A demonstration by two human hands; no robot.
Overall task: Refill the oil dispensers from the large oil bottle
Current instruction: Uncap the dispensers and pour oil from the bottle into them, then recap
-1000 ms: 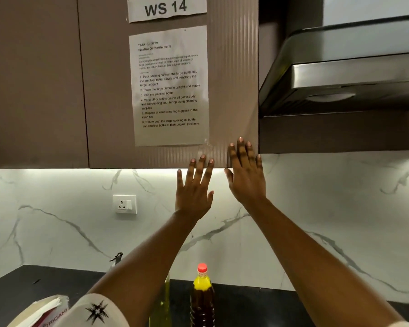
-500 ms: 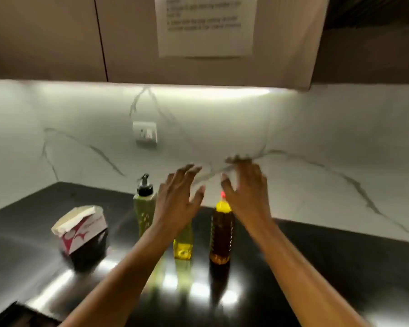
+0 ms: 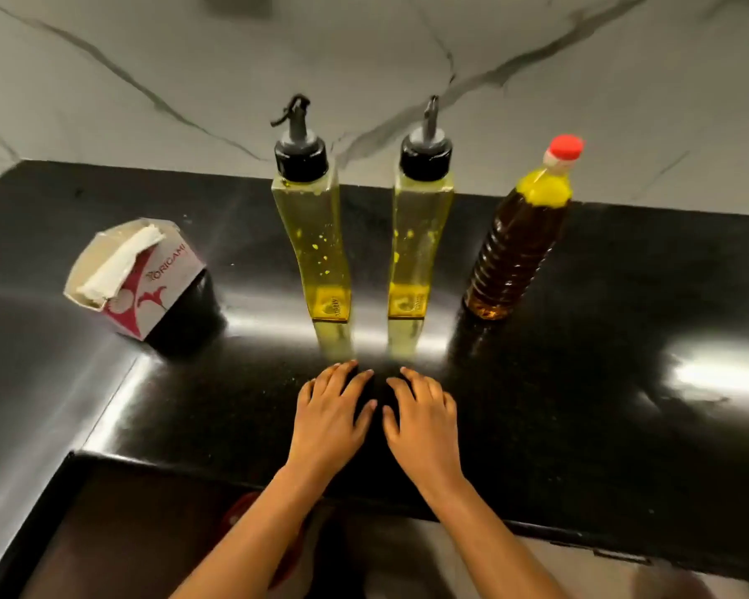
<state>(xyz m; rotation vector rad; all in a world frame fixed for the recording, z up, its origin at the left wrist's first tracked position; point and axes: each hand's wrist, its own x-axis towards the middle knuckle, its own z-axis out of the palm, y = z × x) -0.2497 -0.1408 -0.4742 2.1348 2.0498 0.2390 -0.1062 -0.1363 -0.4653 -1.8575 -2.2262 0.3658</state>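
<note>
Two tall clear oil dispensers with black pour spouts stand side by side on the black counter [image 3: 580,404], the left dispenser [image 3: 312,235] and the right dispenser [image 3: 420,235]; each holds a little yellow oil at its bottom. To their right stands the large oil bottle [image 3: 515,244], full of dark amber oil, with a yellow neck and a red cap. My left hand [image 3: 331,419] and my right hand [image 3: 420,419] lie palm down on the counter in front of the dispensers, fingers relaxed, holding nothing.
A white and red tissue box [image 3: 135,274] sits on the counter at the left. A marble backsplash [image 3: 537,58] rises behind the bottles. The counter's front edge runs just below my wrists, and the floor shows beneath it.
The view has dropped from the upper cabinet down to the counter. Both hands have come down from the cabinet door and now rest flat on the counter in front of the dispensers.
</note>
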